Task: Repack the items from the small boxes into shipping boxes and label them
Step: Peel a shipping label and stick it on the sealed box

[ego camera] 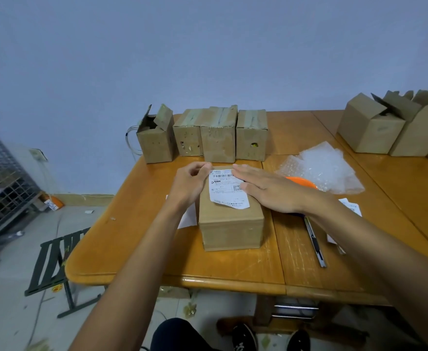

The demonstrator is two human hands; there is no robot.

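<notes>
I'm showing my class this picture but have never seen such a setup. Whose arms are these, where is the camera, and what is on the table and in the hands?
There is no machine: a person wears one camera on the head, so you look down along their own arms. The left hand pinches the far left corner of a white shipping label; the right hand lies flat, pressing it onto a closed cardboard box. On the wooden table also sit bubble wrap, a utility knife and a row of small boxes.
</notes>
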